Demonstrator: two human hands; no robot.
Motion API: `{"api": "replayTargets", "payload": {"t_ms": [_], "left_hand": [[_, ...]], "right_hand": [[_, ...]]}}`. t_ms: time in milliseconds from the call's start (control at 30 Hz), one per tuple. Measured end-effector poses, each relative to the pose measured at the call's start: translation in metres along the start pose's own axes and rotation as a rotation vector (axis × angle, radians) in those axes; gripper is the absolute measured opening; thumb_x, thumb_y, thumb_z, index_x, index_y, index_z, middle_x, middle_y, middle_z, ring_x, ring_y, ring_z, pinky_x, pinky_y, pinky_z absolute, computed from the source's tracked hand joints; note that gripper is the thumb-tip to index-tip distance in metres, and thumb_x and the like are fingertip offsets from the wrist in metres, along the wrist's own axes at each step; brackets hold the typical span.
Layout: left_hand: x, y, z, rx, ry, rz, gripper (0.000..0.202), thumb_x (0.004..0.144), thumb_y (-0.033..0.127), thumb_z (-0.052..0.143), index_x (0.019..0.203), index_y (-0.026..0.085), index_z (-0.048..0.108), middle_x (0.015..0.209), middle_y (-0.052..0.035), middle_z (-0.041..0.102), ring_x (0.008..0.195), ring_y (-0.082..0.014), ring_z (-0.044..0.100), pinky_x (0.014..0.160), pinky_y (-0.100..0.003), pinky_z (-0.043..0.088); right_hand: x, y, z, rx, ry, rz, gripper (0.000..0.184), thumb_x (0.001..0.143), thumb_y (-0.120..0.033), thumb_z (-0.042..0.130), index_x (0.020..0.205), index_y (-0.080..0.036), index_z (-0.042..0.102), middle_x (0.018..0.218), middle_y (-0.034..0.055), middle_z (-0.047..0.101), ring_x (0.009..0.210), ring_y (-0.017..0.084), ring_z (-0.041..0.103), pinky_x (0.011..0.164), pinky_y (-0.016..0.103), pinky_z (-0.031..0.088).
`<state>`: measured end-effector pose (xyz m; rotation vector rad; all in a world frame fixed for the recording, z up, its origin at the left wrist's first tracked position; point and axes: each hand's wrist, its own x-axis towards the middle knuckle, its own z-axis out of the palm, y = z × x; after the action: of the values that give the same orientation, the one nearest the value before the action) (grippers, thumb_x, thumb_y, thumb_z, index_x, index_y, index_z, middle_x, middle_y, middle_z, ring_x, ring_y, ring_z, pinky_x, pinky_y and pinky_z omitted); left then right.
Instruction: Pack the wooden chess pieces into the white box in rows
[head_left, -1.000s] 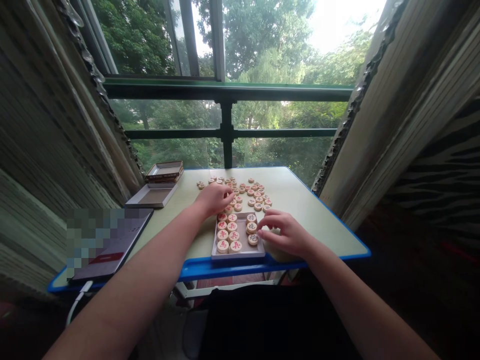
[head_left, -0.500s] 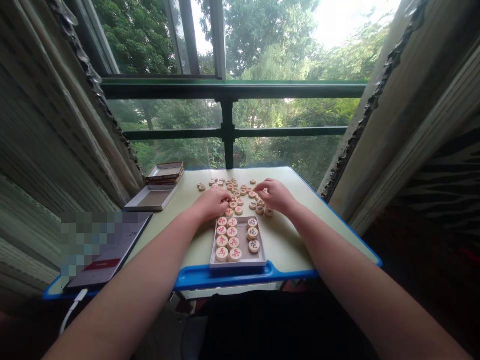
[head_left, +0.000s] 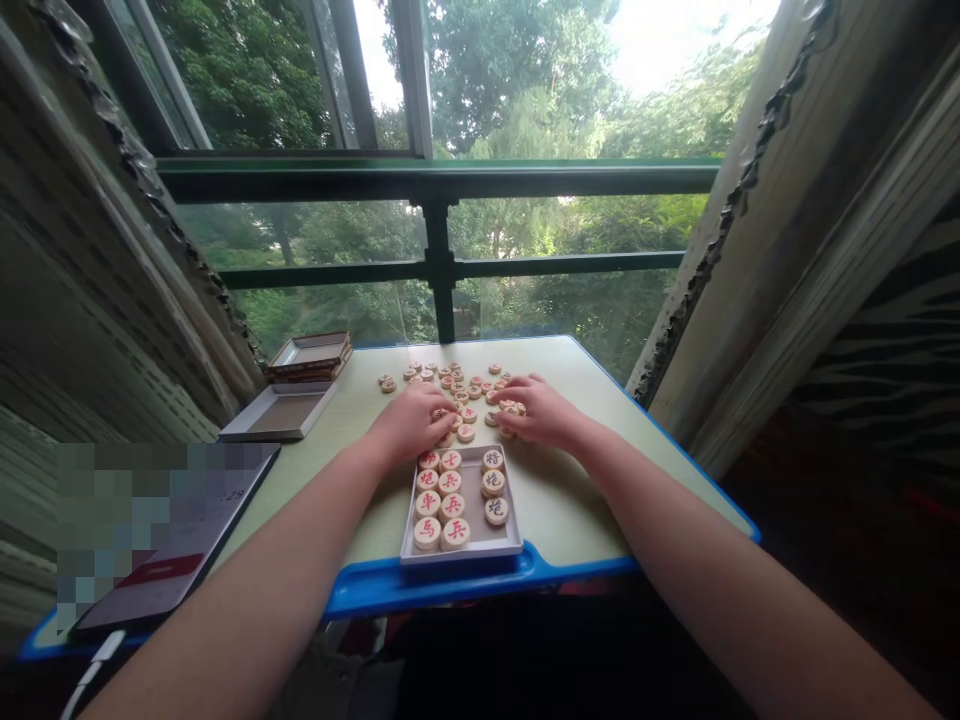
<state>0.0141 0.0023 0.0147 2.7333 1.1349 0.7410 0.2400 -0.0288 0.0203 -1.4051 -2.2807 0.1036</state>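
Several round wooden xiangqi pieces (head_left: 466,433) with red or black characters lie scattered over the table's far half. My left hand (head_left: 411,418) is low over their left side, thumb and fingers apart around a piece on the table. On the right, my right hand (head_left: 544,412) curves over a cluster of black and red pieces, its thumb and fingertips spread beside them. Between my forearms a shallow white box (head_left: 480,535) holds red pieces (head_left: 450,482) in two columns at the left. Black pieces (head_left: 493,484) stand along its right side.
The pale table (head_left: 577,500) has a blue rim. At the left lie an open white box lid (head_left: 289,412), stacked brown boxes (head_left: 311,355) and a tablet (head_left: 172,560) with a white cable (head_left: 94,665). A green railing (head_left: 442,180) and window are beyond; curtains hang on both sides.
My left hand has come back slightly toward the white box, its fingers parting. My right hand has lowered over the nearer black pieces. The view has shifted slightly.
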Motion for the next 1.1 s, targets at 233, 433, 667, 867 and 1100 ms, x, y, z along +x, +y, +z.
{"api": "replayTargets", "payload": {"t_ms": [233, 433, 667, 867, 1100], "left_hand": [[0.001, 0.0, 0.003, -0.063, -0.047, 0.011, 0.024, 0.08, 0.034, 0.054, 0.078, 0.022, 0.074, 0.091, -0.0041, 0.07, 0.092, -0.0217, 0.058, 0.09, -0.036, 0.043], [0.001, 0.0, -0.001, -0.107, -0.042, -0.004, 0.029, 0.082, 0.035, 0.05, 0.09, 0.021, 0.073, 0.099, -0.0046, 0.07, 0.099, -0.022, 0.058, 0.093, -0.036, 0.043], [0.0, 0.0, -0.003, -0.085, -0.054, -0.057, 0.031, 0.082, 0.035, 0.048, 0.09, 0.018, 0.073, 0.093, -0.0054, 0.072, 0.089, -0.0203, 0.062, 0.084, -0.032, 0.047], [-0.002, -0.003, -0.002, -0.074, -0.042, -0.169, 0.034, 0.081, 0.037, 0.049, 0.101, 0.018, 0.07, 0.103, -0.0063, 0.07, 0.093, -0.0212, 0.062, 0.085, -0.031, 0.047], [-0.001, -0.01, 0.001, -0.079, -0.116, -0.194, 0.024, 0.078, 0.029, 0.055, 0.092, 0.02, 0.073, 0.095, -0.0038, 0.072, 0.087, -0.0192, 0.064, 0.083, -0.029, 0.048]], "right_hand": [[0.001, 0.0, 0.006, -0.045, -0.002, -0.018, 0.015, 0.077, -0.021, 0.058, 0.084, -0.019, 0.071, 0.092, 0.0061, 0.065, 0.088, 0.019, 0.054, 0.084, 0.033, 0.037], [0.001, 0.002, 0.007, -0.035, -0.006, -0.018, 0.025, 0.08, -0.029, 0.058, 0.1, -0.019, 0.069, 0.103, 0.0078, 0.066, 0.096, 0.021, 0.054, 0.087, 0.035, 0.037], [0.0, -0.001, 0.005, -0.03, -0.012, -0.03, 0.018, 0.08, -0.025, 0.058, 0.092, -0.019, 0.07, 0.094, 0.0066, 0.07, 0.09, 0.02, 0.058, 0.086, 0.035, 0.037], [0.0, -0.002, 0.005, -0.029, -0.027, -0.081, 0.017, 0.079, -0.028, 0.06, 0.089, -0.019, 0.07, 0.094, 0.0059, 0.07, 0.087, 0.019, 0.059, 0.085, 0.034, 0.038], [0.001, -0.003, 0.007, -0.085, -0.013, -0.018, 0.015, 0.075, -0.032, 0.063, 0.08, -0.019, 0.068, 0.086, 0.005, 0.07, 0.081, 0.019, 0.057, 0.083, 0.034, 0.039]]}}
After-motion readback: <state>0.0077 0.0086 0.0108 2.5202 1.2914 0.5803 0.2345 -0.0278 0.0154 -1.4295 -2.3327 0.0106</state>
